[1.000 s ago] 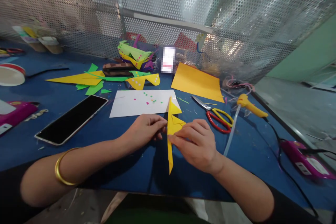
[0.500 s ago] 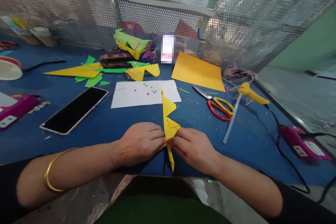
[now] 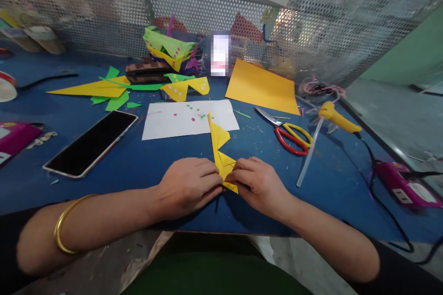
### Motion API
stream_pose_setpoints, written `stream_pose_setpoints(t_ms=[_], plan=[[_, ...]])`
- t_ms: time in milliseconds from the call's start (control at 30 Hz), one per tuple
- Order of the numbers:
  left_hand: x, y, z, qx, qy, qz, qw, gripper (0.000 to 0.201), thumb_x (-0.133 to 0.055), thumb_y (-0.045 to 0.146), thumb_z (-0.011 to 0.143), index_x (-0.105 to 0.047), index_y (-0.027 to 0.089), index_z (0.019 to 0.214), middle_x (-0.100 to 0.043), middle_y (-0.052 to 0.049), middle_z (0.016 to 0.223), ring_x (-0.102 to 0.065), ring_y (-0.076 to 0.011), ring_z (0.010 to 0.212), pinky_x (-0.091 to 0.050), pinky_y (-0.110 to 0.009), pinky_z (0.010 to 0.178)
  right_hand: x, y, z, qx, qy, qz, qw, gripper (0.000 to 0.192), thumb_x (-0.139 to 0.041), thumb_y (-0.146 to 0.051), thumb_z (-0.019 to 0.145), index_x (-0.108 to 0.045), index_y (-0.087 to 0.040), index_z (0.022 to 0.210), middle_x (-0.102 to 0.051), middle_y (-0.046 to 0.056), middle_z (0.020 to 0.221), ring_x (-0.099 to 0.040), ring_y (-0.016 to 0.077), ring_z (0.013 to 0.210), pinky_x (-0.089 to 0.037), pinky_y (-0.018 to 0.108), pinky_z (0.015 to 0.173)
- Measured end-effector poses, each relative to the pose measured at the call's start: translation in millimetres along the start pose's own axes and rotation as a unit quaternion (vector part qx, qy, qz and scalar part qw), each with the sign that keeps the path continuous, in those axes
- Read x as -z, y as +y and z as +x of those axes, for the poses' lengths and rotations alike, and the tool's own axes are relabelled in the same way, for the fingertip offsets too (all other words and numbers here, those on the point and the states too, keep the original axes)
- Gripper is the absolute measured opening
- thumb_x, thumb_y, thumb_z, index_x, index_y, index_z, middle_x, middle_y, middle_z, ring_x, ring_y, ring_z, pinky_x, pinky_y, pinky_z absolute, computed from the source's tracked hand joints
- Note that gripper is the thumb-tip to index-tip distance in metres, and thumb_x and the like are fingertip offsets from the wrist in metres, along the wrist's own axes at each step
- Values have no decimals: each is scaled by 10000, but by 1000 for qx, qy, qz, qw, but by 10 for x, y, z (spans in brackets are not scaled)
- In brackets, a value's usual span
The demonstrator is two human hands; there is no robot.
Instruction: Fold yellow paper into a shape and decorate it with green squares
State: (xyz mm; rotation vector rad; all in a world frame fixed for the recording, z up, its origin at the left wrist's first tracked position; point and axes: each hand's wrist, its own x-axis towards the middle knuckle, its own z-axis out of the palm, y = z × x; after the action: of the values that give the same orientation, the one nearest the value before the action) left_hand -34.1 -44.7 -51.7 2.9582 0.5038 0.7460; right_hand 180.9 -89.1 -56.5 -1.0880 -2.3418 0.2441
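Between my two hands, near the table's front edge, is a folded strip of yellow paper [image 3: 218, 140] with pointed notches along its right side. My left hand [image 3: 192, 183] pinches its lower part from the left. From the right, my right hand [image 3: 259, 184] pinches the same paper, fingers bent. The strip's short lower end angles out to the right beneath my fingers, and its thin far tip overlaps a white paper sheet [image 3: 155, 122] with small pink and green bits on it. My fingertips hide part of the fold.
Right of my hands lie scissors [image 3: 290, 137] and a yellow glue gun [image 3: 337, 117] with a glue stick. A dark-screened phone [image 3: 93, 143] is at left. Behind are an orange-yellow sheet [image 3: 263, 86], a dotted yellow paper mask [image 3: 185, 88] and green paper scraps [image 3: 117, 100].
The lower end of the yellow paper has swung from pointing down toward me to pointing right, and looks shorter. Both hands still pinch it. The view has shifted slightly.
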Motion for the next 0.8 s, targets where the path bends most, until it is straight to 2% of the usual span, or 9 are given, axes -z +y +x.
stream_pose_setpoints(t_ms=[233,367,500,633,800], plan=[[8,18,52,104,18,-124,987,149,-597,179,895,-687,167,777,-670,-12,759,-602,-143,718,-434,-263,636,60,15,26,-94,-51,54,993,23,-676,-174,879,-683,-196,876,-675,2,843,-622,143,782,-390,288,727],[0,-2,74,181,19,-171,968,188,-676,183,837,-652,168,650,-626,1,693,-565,-143,717,-419,-259,636,63,30,29,-144,-34,84,985,45,-697,-172,865,-689,-203,833,-668,-15,811,-606,134,761,-375,292,722],[-4,-22,110,243,-9,-225,943,239,-723,158,793,-607,171,585,-632,21,679,-558,-133,721,-417,-257,655,25,35,35,-175,-26,127,976,91,-724,-146,834,-677,-196,774,-647,-32,757,-597,123,747,-366,292,724],[2,-25,130,263,-29,-244,933,247,-718,158,795,-601,175,578,-643,25,687,-550,-137,725,-412,-274,681,18,17,58,-189,-33,129,973,113,-709,-117,833,-666,-189,758,-642,-33,749,-593,121,743,-355,299,727],[5,-14,143,260,-45,-219,939,230,-658,164,819,-585,173,601,-627,10,691,-537,-153,732,-394,-293,679,23,-19,92,-197,-44,95,975,138,-709,-98,807,-632,-175,724,-616,-32,722,-568,123,706,-341,299,702]])
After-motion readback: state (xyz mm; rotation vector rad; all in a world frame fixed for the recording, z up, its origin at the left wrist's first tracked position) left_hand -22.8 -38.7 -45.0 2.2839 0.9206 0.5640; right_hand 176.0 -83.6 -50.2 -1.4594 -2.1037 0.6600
